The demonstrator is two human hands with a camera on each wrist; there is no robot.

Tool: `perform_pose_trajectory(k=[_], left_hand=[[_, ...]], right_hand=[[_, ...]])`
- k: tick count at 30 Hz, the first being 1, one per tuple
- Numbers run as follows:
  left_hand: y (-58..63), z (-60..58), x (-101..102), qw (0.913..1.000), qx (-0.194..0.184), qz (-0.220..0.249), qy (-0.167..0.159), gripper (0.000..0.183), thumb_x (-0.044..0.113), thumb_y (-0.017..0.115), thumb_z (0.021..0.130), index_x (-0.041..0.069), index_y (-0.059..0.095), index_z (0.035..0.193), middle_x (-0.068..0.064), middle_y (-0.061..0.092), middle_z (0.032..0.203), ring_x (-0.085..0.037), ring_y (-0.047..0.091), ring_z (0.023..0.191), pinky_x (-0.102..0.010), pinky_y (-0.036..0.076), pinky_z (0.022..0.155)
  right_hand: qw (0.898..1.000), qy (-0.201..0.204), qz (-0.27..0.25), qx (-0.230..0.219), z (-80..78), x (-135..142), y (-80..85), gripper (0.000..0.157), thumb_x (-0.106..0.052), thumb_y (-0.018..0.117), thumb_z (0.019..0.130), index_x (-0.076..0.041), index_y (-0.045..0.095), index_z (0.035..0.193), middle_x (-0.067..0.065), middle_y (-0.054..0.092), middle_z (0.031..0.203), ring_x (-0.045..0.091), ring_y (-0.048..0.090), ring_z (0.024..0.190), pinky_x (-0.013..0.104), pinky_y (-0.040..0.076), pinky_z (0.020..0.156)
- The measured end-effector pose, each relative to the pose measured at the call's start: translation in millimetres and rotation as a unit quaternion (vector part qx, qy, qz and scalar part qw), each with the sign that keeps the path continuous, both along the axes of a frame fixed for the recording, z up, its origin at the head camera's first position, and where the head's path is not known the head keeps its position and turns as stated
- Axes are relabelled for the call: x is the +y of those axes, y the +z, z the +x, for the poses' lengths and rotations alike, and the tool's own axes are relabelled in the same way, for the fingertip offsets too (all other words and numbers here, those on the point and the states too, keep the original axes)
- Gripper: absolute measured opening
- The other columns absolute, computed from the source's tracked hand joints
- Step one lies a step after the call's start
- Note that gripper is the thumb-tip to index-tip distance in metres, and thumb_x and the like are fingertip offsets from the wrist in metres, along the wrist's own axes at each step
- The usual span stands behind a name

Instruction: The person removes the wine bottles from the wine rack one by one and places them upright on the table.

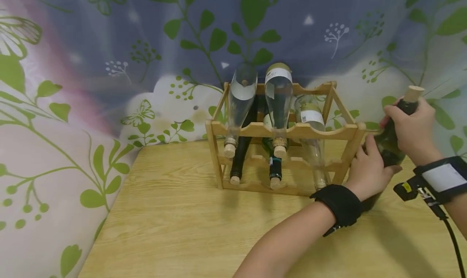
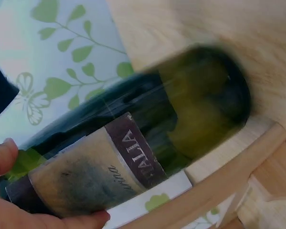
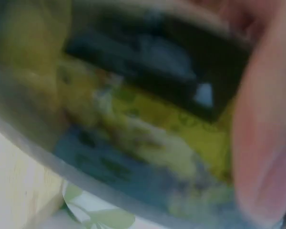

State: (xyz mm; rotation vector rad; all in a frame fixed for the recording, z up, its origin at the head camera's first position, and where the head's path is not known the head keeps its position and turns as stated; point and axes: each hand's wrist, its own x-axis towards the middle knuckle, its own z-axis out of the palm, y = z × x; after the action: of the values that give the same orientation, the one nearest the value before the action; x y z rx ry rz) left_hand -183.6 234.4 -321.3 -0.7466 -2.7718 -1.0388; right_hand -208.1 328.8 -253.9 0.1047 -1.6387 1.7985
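To the right of the rack in the head view, both hands hold a dark green wine bottle (image 1: 391, 146) tilted, with a pale cork (image 1: 414, 93) at its upper end. My right hand (image 1: 416, 128) grips it round the neck and shoulder. Lower down, my left hand (image 1: 370, 170) holds the body, thumb on one side and fingers on the other. The left wrist view shows the bottle's beige and dark label (image 2: 86, 176) beside the fingers, and its rounded base. Blurred glass (image 3: 148, 109) fills the right wrist view, beside a finger.
A wooden wine rack (image 1: 339, 133) stands left of the hands. Clear corked bottles (image 1: 279, 93) lie on its top, necks toward me. Lower down are a dark bottle (image 1: 238, 160), a green bottle (image 1: 276, 168) and a clear bottle (image 1: 311, 116). Leaf-patterned cloth (image 1: 175, 107) hangs behind the wooden table (image 1: 171, 213).
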Motion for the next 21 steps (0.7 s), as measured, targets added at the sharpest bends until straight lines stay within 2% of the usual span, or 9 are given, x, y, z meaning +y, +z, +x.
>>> perform_pose_trajectory(k=[3, 5, 8, 10, 16, 18, 21], left_hand=[[-4.7, 2.3, 5, 0.9998, 0.003, -0.015, 0.011, 0.082, 0.053, 0.056, 0.078, 0.025, 0.008, 0.137, 0.004, 0.038, 0.128, -0.014, 0.052, 0.104, -0.019, 0.045, 0.070], [-6.1, 2.7, 7, 0.9995, 0.008, -0.021, 0.023, 0.083, 0.053, 0.056, 0.078, 0.025, 0.006, 0.138, 0.003, 0.037, 0.129, -0.013, 0.053, 0.102, -0.019, 0.045, 0.067], [-6.0, 0.4, 8, 0.9992, 0.006, -0.024, 0.032, 0.083, 0.049, 0.056, 0.080, 0.025, 0.003, 0.140, 0.004, 0.033, 0.134, -0.012, 0.055, 0.097, -0.019, 0.044, 0.063], [-5.3, -1.9, 7, 0.9994, -0.003, -0.024, 0.025, 0.081, 0.045, 0.054, 0.083, 0.026, 0.000, 0.141, 0.004, 0.029, 0.138, -0.011, 0.057, 0.094, -0.019, 0.043, 0.060], [-1.7, -6.8, 6, 0.9993, -0.028, -0.025, 0.003, 0.078, 0.038, 0.049, 0.088, 0.028, -0.008, 0.141, 0.003, 0.022, 0.142, -0.009, 0.056, 0.072, -0.019, 0.036, 0.050], [-2.2, -7.3, 6, 0.9992, -0.025, -0.031, 0.007, 0.080, 0.037, 0.050, 0.088, 0.028, -0.009, 0.141, 0.003, 0.021, 0.143, -0.009, 0.055, 0.069, -0.019, 0.035, 0.048], [-4.3, -7.9, 8, 0.9990, -0.020, -0.038, 0.012, 0.080, 0.038, 0.050, 0.088, 0.027, -0.009, 0.141, 0.003, 0.021, 0.143, -0.010, 0.056, 0.073, -0.019, 0.036, 0.049]], right_hand=[[1.000, -0.015, 0.008, 0.004, 0.8, 3, -6.6, 0.010, 0.002, 0.058, 0.079, -0.001, 0.049, 0.080, 0.002, 0.054, 0.054, 0.010, 0.053, 0.040, 0.018, 0.044, 0.039], [0.997, -0.051, 0.051, -0.018, 1.2, 3, -7.0, 0.008, 0.000, 0.056, 0.080, -0.004, 0.049, 0.080, -0.002, 0.054, 0.052, 0.008, 0.053, 0.040, 0.017, 0.043, 0.040], [0.985, -0.110, 0.122, -0.048, -1.8, 3, -6.6, 0.006, -0.003, 0.053, 0.082, -0.007, 0.050, 0.078, -0.007, 0.054, 0.051, 0.005, 0.053, 0.040, 0.016, 0.043, 0.042], [0.976, -0.141, 0.154, -0.059, -4.7, 2, -5.7, 0.006, -0.003, 0.051, 0.081, -0.009, 0.051, 0.079, -0.010, 0.054, 0.049, 0.003, 0.053, 0.040, 0.015, 0.043, 0.043], [0.975, -0.160, 0.142, -0.058, -16.1, 3, -5.2, 0.010, -0.002, 0.050, 0.079, -0.013, 0.051, 0.080, -0.010, 0.053, 0.050, 0.002, 0.052, 0.040, 0.014, 0.043, 0.044], [0.977, -0.159, 0.131, -0.059, -19.4, 5, -7.1, 0.010, -0.003, 0.051, 0.079, -0.012, 0.051, 0.081, -0.009, 0.054, 0.050, 0.002, 0.052, 0.040, 0.014, 0.043, 0.043], [0.976, -0.165, 0.126, -0.058, -21.8, 6, -10.6, 0.012, -0.003, 0.052, 0.080, -0.014, 0.051, 0.083, -0.010, 0.054, 0.051, 0.002, 0.052, 0.040, 0.014, 0.044, 0.044]])
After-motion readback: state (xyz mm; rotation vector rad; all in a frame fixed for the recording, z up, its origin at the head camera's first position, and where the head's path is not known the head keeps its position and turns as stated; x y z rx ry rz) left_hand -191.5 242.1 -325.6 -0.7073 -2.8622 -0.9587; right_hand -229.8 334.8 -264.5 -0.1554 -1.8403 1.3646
